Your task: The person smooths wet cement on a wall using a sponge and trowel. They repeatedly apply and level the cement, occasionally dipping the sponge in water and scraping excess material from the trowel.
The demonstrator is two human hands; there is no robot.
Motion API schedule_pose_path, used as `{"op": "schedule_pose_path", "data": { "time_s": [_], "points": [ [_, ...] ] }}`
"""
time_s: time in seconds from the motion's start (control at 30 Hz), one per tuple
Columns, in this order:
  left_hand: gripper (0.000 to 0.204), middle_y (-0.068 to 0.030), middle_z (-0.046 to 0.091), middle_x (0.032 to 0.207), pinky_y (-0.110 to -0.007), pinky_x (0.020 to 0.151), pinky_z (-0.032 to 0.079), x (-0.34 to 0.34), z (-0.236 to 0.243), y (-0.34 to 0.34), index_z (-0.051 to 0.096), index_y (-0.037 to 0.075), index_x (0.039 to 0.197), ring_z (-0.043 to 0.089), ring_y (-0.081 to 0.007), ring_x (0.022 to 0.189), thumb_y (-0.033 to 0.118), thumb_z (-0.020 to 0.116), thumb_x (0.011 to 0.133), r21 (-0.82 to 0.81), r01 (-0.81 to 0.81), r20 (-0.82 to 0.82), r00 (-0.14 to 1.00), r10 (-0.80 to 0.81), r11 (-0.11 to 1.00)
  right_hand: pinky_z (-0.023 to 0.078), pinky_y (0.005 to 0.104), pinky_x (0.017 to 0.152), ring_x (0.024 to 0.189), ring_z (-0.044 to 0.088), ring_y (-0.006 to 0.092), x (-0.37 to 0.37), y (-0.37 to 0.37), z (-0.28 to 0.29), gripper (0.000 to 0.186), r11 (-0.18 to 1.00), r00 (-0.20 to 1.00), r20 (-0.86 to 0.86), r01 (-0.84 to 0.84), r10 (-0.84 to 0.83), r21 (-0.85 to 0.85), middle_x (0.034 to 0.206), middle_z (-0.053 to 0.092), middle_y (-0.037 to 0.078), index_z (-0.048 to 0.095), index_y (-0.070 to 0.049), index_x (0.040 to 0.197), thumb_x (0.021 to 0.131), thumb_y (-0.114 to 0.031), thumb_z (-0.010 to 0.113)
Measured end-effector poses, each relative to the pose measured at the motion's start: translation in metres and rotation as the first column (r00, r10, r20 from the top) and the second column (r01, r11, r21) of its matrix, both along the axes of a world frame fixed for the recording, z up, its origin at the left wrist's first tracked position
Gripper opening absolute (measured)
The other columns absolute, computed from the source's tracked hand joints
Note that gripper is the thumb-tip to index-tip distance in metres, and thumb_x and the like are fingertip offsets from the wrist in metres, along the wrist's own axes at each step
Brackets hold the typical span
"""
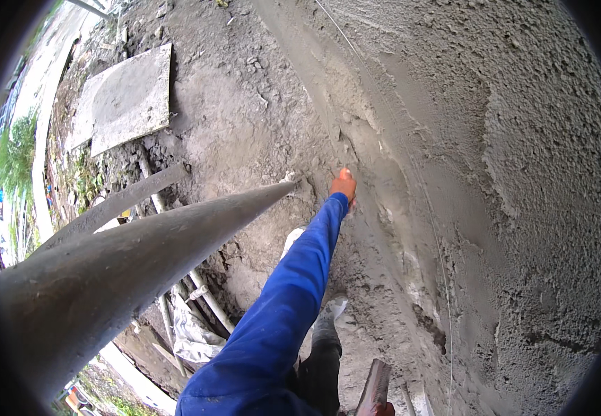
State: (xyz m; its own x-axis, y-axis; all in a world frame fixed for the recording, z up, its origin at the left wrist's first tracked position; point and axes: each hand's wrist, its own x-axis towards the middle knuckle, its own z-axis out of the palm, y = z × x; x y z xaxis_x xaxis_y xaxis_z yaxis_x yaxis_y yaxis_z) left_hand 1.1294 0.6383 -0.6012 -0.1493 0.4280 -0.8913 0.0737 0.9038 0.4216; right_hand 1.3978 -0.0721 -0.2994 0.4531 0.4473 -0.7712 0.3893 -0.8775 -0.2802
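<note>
My left hand (343,186), at the end of a blue sleeve, reaches forward and down beside the foot of the plastered wall. Its fingers are closed; what they hold, if anything, I cannot make out. Just beyond it lies rough wet mortar (359,142) along the base of the wall. At the lower edge a narrow brown board (375,388), which looks wooden, sticks up. My right hand (386,410) shows only in small part at its lower end and seems closed on it.
A thick grey pole (141,256) slants across the left side. Rough grey wall (543,173) fills the right, with a thin line (433,222) along it. A flat panel (131,97), thin poles (210,301) and a white sack (193,333) lie left on uneven dirt.
</note>
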Motion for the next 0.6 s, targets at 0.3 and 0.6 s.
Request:
{"op": "schedule_pose_path", "data": {
  "time_s": [0.3,0.6],
  "points": [
    [0.065,-0.02,0.067,0.079,-0.045,0.052,0.054,0.031,0.004,-0.042,0.063,-0.007,0.109,0.069,-0.0343,0.064,0.056,0.048,0.099,0.13,-0.115,0.033,0.993,0.112,0.985,0.048,0.0474,0.066,0.075,0.058,0.0336,0.011,0.023,0.013,0.016,0.957,0.988,0.145,-0.006,0.051,-0.29,0.077,0.059,0.015,0.06,-0.006,0.087,0.093,-0.021,0.061],
    [0.059,-0.0218,0.07,0.085,-0.048,0.059,0.055,0.034,-0.019,-0.112,0.063,-0.001,0.106,0.07,-0.0375,0.069,0.054,0.042,0.101,-0.284,0.239,0.196,0.963,-0.188,0.929,0.048,0.0487,0.067,0.077,0.058,0.0368,-0.009,0.054,0.019,0.018,0.949,0.946,0.073,-0.315,0.315,-0.004,0.083,0.059,0.017,0.06,-0.004,0.097,0.097,-0.021,0.055]
  ]
}}
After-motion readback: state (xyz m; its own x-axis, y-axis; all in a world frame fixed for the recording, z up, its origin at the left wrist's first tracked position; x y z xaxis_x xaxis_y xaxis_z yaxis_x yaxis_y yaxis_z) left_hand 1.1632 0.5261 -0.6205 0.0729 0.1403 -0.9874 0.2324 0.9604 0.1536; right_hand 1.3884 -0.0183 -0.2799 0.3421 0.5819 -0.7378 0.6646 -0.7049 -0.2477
